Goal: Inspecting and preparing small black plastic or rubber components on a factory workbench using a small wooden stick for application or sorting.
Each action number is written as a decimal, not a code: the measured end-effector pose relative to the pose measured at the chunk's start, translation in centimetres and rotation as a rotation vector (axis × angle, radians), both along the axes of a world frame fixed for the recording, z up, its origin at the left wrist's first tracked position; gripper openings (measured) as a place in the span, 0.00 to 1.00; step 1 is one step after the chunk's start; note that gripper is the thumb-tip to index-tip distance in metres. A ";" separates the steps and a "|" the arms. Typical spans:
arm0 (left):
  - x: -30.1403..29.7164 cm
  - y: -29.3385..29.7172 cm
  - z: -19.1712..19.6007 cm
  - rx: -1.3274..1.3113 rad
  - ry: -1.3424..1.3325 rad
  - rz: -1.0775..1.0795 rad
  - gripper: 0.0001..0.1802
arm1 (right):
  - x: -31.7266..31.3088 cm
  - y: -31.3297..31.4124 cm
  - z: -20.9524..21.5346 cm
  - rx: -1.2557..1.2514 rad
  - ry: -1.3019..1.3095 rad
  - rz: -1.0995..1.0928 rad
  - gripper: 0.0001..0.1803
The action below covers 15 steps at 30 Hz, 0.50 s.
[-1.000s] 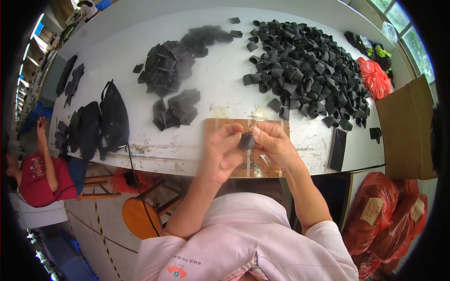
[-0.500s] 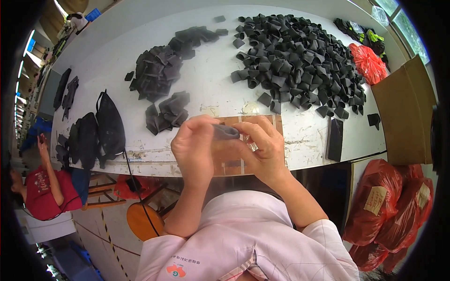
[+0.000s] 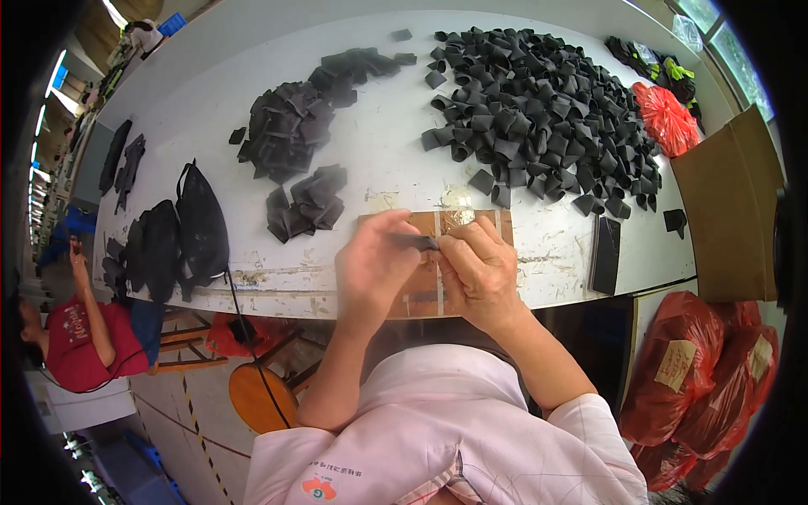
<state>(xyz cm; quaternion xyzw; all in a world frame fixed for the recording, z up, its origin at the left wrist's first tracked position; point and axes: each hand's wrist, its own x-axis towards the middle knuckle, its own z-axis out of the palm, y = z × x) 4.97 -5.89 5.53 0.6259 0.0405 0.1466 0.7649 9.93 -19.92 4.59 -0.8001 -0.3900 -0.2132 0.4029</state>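
Far to the left of the hands, flat black fabric pouches lie at the near edge of the white counter. Just beyond the left hand sits a small stack of flat black rubber pieces. Both hands pinch one small black rubber strip between their fingertips, the right hand touching the left, above a brown cardboard sheet. Beyond the right hand spreads a large heap of curled black rubber loops; further right lies a dark flat phone.
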 end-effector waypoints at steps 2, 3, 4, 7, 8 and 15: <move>0.1 0.4 -0.5 0.104 0.121 -0.104 0.08 | -0.3 -0.1 1.3 -0.078 0.028 0.010 0.14; 0.0 0.5 -0.4 0.104 0.122 -0.099 0.08 | -0.4 -0.1 2.2 -0.073 0.148 0.002 0.13; -0.1 0.4 -0.2 0.089 0.155 -0.091 0.08 | -0.5 -0.2 2.7 -0.070 0.268 -0.010 0.12; -0.2 0.6 -0.3 -0.075 0.253 -0.099 0.07 | -0.5 0.1 2.5 0.002 0.270 0.040 0.09; -0.2 0.7 -0.4 -0.220 0.313 -0.116 0.07 | -0.5 0.1 2.3 0.001 0.271 0.040 0.09; 0.3 1.1 -2.3 -1.707 0.321 -0.553 0.10 | -0.6 0.9 1.1 0.098 0.211 0.004 0.08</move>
